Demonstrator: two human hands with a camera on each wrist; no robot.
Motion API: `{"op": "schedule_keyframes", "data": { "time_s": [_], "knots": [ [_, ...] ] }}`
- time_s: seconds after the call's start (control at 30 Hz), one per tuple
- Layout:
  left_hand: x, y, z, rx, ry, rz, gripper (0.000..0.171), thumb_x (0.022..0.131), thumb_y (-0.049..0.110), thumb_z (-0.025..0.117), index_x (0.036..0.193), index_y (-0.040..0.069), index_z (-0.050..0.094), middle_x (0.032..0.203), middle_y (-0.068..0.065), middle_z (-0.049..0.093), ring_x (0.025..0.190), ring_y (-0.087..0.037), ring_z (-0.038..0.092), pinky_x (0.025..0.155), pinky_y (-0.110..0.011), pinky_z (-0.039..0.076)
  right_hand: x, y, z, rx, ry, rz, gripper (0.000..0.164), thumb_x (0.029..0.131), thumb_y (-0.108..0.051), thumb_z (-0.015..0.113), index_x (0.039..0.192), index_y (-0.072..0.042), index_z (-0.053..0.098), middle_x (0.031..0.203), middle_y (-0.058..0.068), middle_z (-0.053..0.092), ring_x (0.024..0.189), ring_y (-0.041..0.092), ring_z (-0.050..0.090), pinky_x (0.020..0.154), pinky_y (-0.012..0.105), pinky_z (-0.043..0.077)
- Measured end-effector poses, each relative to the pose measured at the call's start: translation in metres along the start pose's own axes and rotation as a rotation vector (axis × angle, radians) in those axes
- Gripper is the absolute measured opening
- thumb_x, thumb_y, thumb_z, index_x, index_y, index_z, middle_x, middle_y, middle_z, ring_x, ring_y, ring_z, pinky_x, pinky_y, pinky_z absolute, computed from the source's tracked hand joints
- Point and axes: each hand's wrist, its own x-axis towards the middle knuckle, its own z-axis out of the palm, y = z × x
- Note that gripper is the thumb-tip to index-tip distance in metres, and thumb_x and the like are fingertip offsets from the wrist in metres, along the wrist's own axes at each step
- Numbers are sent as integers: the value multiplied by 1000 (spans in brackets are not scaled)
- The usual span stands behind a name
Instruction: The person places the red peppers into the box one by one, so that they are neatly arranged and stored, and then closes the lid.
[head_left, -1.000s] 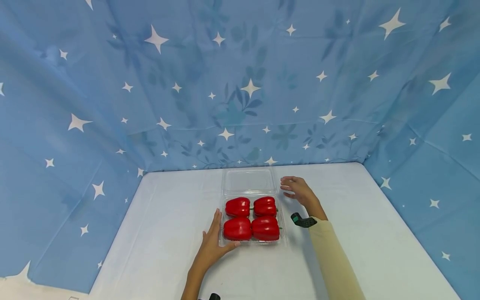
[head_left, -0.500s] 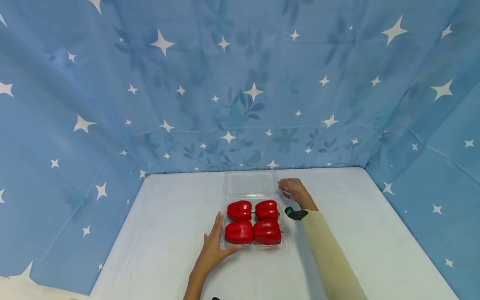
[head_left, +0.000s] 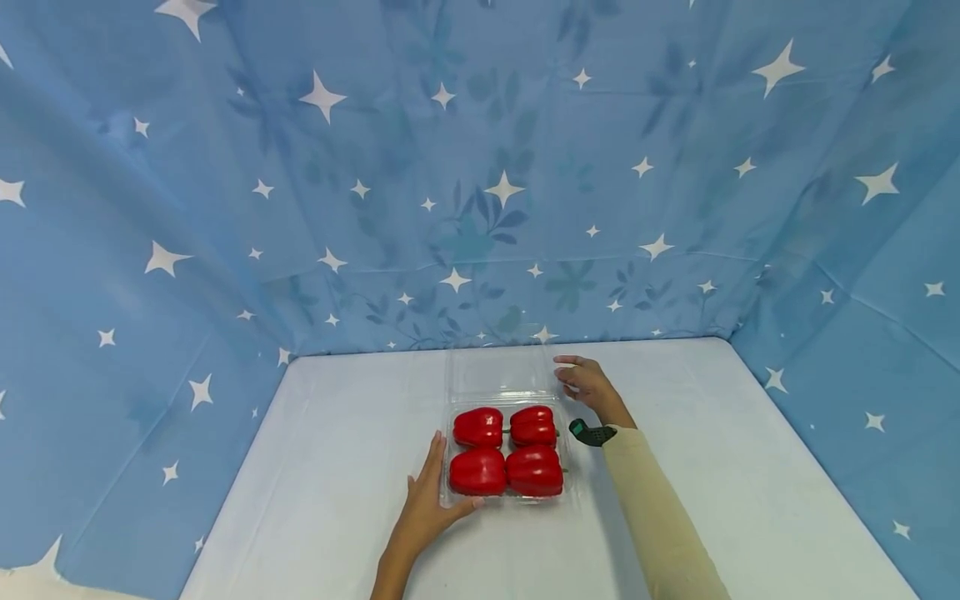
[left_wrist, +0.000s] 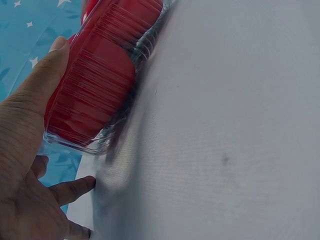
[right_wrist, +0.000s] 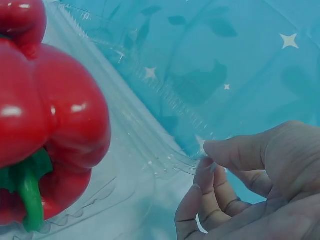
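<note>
A clear plastic clamshell container [head_left: 568, 492] holds several red bell peppers [head_left: 478, 472], some with green stems [right_wrist: 31, 192]. Its hinged clear lid [head_left: 498, 367] is tilted up at the far side, its upper edge overlapping the curtain. My left hand [head_left: 422, 508] rests around the near left corner, thumb along the front wall and straight fingers along the left side. In the left wrist view the thumb lies against the ribbed wall, with other fingers spread below. My right hand [head_left: 588, 385] pinches the lid's right edge between thumb and fingertips, plainest in the right wrist view.
The container stands on a white-covered table [head_left: 352, 433]. A blue curtain [head_left: 390, 208] with white stars and leaf prints rises behind the table and along both sides. A dark wrist device [head_left: 591, 432] sits at the right sleeve's cuff.
My right hand has come left to the lid edge and now pinches it. The lid has tilted upward from lying back. My left hand stays at the container's corner.
</note>
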Motion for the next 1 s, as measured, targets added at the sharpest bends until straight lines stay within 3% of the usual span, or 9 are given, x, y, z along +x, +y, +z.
{"op": "schedule_keyframes", "data": {
  "time_s": [0.23,0.43,0.57,0.77,1.0],
  "knots": [
    [-2,0,1,4,-5,-36,113,70,68,74,157,17,22,164,0,18,148,-33,26,105,-79,13,-7,-3,1,42,-11,-93,47,96,-7,58,140,1,46,96,1,62,89,19,54,84,35,51],
    [-1,2,0,-2,-5,-39,113,69,68,74,157,18,22,164,2,18,149,-32,25,106,-78,12,-9,-7,-2,112,-33,-132,49,99,-18,58,144,-7,44,101,-1,61,96,20,58,78,33,46],
    [0,3,0,-5,-2,-36,113,69,67,75,157,17,23,164,2,18,148,-33,26,106,-78,12,-13,-9,-5,147,-57,-158,45,101,-28,54,141,-8,46,103,-3,56,95,15,57,82,34,46],
    [0,3,0,1,-5,-41,114,69,67,75,157,17,23,164,0,19,148,-35,27,105,-79,13,-24,-16,-7,143,-64,-248,40,100,-46,50,120,-12,56,102,-2,56,96,12,57,85,34,51],
    [1,1,1,9,9,-19,113,69,65,76,156,14,24,164,-3,20,147,-36,28,103,-80,15,-44,-31,-11,183,-136,-417,31,100,-41,51,102,-10,57,94,-2,56,94,15,56,80,29,50]
  ]
}}
